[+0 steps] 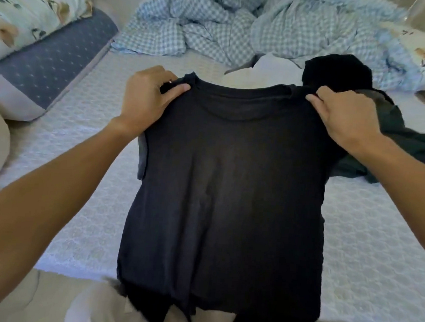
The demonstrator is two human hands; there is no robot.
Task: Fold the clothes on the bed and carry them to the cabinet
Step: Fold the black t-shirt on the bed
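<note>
— Why hold the black T-shirt (224, 186) up over the bed (81, 177)?
— Left hand (145, 99) and right hand (343, 116) pinching each shoulder, fingers curled: hanging flat, probably ready to fold.

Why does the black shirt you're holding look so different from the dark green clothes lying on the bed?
The black shirt hangs flat and spread out, pinched at its shoulders by the left hand and right hand; the dark green garment lies crumpled on the bed, with no hand gripping it. One is black, the other greenish. Both are dark and unfolded.
</note>
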